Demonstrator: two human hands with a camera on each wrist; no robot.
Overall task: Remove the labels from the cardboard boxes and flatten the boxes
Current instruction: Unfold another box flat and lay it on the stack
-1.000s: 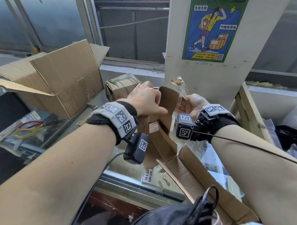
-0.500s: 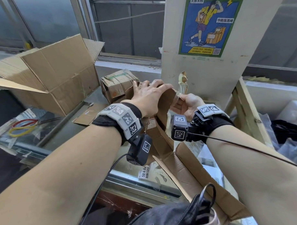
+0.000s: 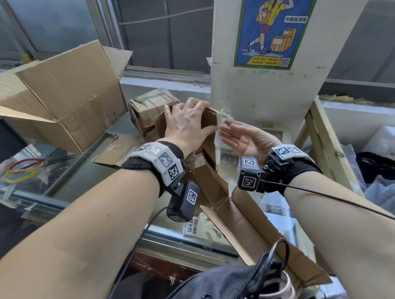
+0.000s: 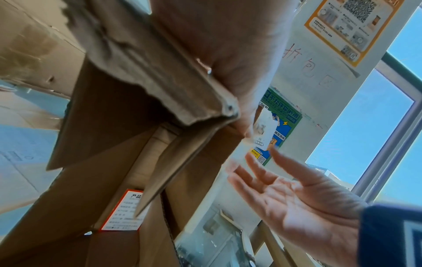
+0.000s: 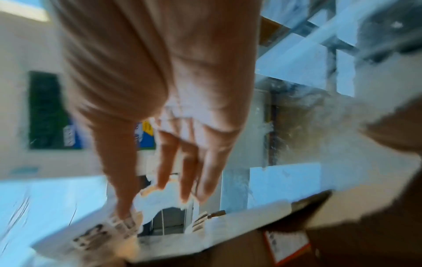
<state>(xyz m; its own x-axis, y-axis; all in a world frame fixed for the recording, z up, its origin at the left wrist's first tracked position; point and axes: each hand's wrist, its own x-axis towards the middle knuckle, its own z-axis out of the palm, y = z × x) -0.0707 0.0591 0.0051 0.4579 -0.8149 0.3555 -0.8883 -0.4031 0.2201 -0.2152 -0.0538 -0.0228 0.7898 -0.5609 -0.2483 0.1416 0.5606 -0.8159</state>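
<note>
A brown cardboard box [image 3: 210,172], partly torn open, stands on the glass counter [image 3: 86,174]. My left hand [image 3: 186,124] lies over its folded top, fingers curled over the far edge, and grips it; the left wrist view shows the palm [image 4: 223,45] on that fold [image 4: 160,81]. A torn white label strip [image 3: 219,121] hangs from the box's right edge. My right hand [image 3: 241,137] is palm up with straight fingers, its fingertips touching the strip [image 5: 155,200]. A small red-bordered sticker [image 3: 199,164] stays on the box's side [image 4: 124,211].
A large open box [image 3: 59,99] stands at left, a crumpled taped box [image 3: 148,109] behind my hands, and flat cardboard [image 3: 118,151] on the counter. Red-handled scissors [image 3: 30,166] lie far left. A white pillar [image 3: 261,95] rises behind; a wooden-framed bin [image 3: 322,135] sits at right.
My right hand has let go of the label it held beside the flap and now lies flat, palm up. My left hand has shifted up over the box's top edge.
</note>
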